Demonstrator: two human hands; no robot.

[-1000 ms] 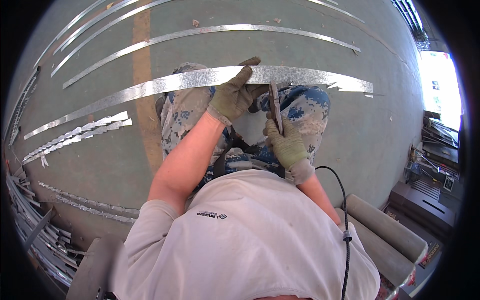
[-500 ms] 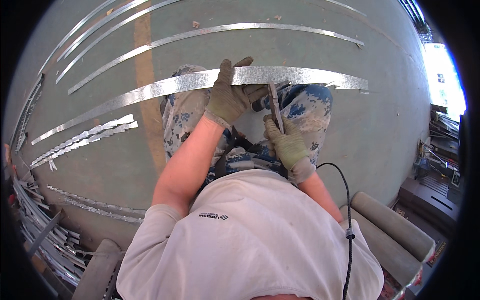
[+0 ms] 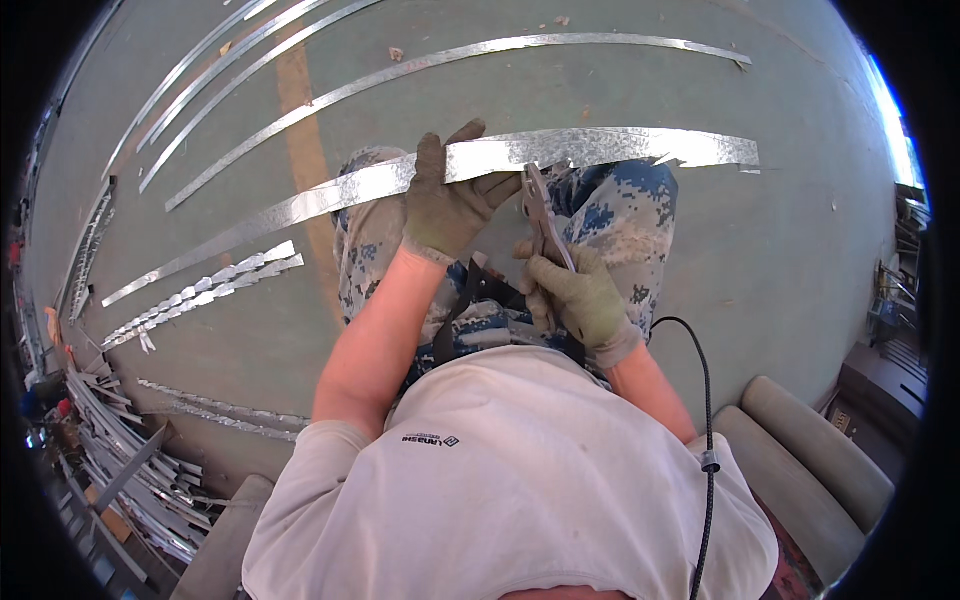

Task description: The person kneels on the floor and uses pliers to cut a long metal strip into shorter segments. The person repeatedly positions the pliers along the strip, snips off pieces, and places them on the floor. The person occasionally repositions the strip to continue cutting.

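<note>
A long shiny sheet-metal strip [image 3: 590,146] lies across my knees, its left end running down toward the floor. My left hand [image 3: 445,195], in a grey-green work glove, is closed around the strip near its middle, thumb over the top face and fingers below. My right hand [image 3: 580,297], gloved alike, grips the handles of metal snips [image 3: 543,220]. The jaws of the snips touch the strip's near edge just right of my left fingers. Right of the jaws that edge carries small bent cut tabs [image 3: 675,160].
Flat metal strips [image 3: 480,47] lie on the green floor beyond my knees. Notched, folded strips [image 3: 205,292] rest at left. A pile of metal scrap [image 3: 130,470] is at lower left, padded grey rolls [image 3: 820,460] at lower right. A black cable [image 3: 708,420] hangs along my right side.
The snips have shifted slightly left along the strip's near edge, and their handles tilt more. My left hand still holds the strip. The whole view has turned slightly.
</note>
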